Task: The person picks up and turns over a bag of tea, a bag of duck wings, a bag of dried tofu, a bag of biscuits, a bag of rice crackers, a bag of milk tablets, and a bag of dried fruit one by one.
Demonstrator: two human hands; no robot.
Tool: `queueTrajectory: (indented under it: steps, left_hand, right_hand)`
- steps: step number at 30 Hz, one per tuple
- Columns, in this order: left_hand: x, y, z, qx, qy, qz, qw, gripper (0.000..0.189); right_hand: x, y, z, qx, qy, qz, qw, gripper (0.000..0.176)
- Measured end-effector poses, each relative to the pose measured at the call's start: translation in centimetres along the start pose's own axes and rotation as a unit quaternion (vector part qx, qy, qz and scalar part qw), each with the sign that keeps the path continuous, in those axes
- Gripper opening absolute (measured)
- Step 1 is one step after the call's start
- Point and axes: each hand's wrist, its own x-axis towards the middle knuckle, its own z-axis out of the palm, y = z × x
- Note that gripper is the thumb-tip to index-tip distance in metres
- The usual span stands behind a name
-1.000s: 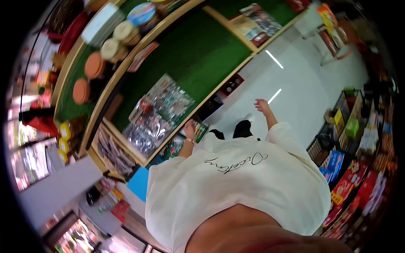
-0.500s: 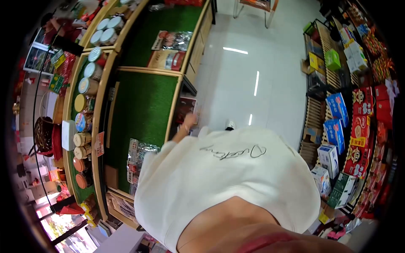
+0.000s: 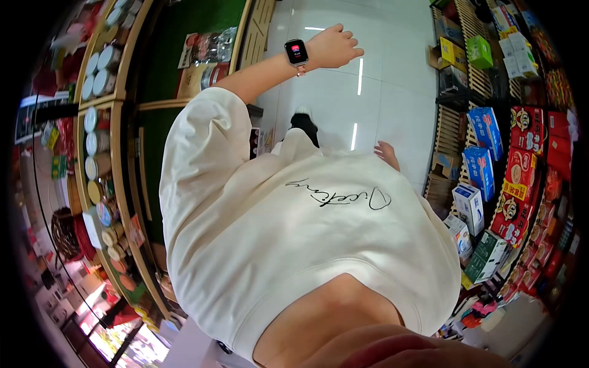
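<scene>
My left hand [image 3: 334, 47] is held out in front of me above the floor, its back facing up. Its fingers are slightly bent and a little apart, with nothing visible in them. A smartwatch [image 3: 296, 53] with a lit screen is strapped on that wrist. Lower down, beyond the front of my white sweatshirt [image 3: 313, 239], part of my right hand [image 3: 386, 151] shows beside my body. The fingers there look loosely extended and hold nothing I can see. Near the left forearm, packaged goods [image 3: 205, 50] lie on a green-lined shelf [image 3: 162, 67].
Jars [image 3: 98, 144] line a wooden rack on the left. To the right, slatted shelves carry blue boxes [image 3: 480, 172], red boxes [image 3: 514, 218] and a green box [image 3: 479, 51]. Between them runs a glossy tiled floor [image 3: 392, 80], where my shoe [image 3: 303, 116] shows.
My left hand has risen from low beside the shelf edge and swung forward over the aisle. My right hand has come into view. The surroundings have shifted as my body moved.
</scene>
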Motion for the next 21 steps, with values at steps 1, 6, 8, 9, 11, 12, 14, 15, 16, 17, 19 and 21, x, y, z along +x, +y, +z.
queueTrajectory:
  steps: [1,6,8,9,11,12,14,15,16,17,19,21]
  left_hand:
    - [0.6,-0.9,1.5,-0.013,0.004,0.003,1.000,0.023]
    - [0.7,-6.4,11.4,-0.050,-0.105,-0.021,0.993,0.024]
    - [-0.7,-8.1,16.7,-0.221,-0.156,-0.094,0.958,0.026]
    - [-1.6,-8.6,21.0,-0.490,-0.211,-0.182,0.826,0.030]
    - [-4.6,-7.6,27.1,-0.806,-0.161,-0.418,0.387,0.037]
    - [-7.6,-6.2,32.9,-0.860,-0.077,-0.466,0.194,0.039]
    - [-12.9,-3.9,38.9,-0.372,-0.284,-0.510,0.721,0.041]
    - [-16.1,-3.6,39.6,-0.366,-0.307,-0.516,0.711,0.039]
    - [-18.1,-4.2,39.4,-0.416,-0.302,-0.529,0.675,0.037]
    - [-19.1,-5.3,39.4,-0.441,-0.298,-0.546,0.647,0.035]
    - [-19.8,-7.8,39.3,-0.462,-0.283,-0.575,0.613,0.032]
    - [-19.0,-11.0,39.9,-0.469,-0.251,-0.602,0.595,0.030]
  right_hand:
    - [0.8,-0.7,1.0,0.006,-0.015,-0.010,1.000,0.038]
    - [7.3,-3.4,3.7,-0.007,-0.044,-0.049,0.998,0.038]
    - [10.1,-4.5,3.5,-0.057,-0.035,-0.058,0.996,0.036]
    - [11.3,-5.0,3.3,-0.091,-0.024,-0.062,0.994,0.036]
    - [13.0,-8.2,3.7,-0.140,0.003,-0.065,0.988,0.035]
    - [13.5,-10.1,3.9,-0.151,0.018,-0.062,0.986,0.034]
    - [14.7,-14.1,4.7,-0.148,0.042,-0.049,0.987,0.033]
    - [15.2,-15.9,5.2,-0.143,0.052,-0.043,0.987,0.033]
    - [15.9,-17.9,5.6,-0.135,0.060,-0.037,0.988,0.032]
    - [16.5,-20.4,5.9,-0.120,0.067,-0.034,0.990,0.032]
    - [17.6,-23.9,7.1,-0.067,0.073,-0.034,0.995,0.031]
    - [19.1,-26.8,8.6,0.007,0.074,-0.044,0.996,0.032]
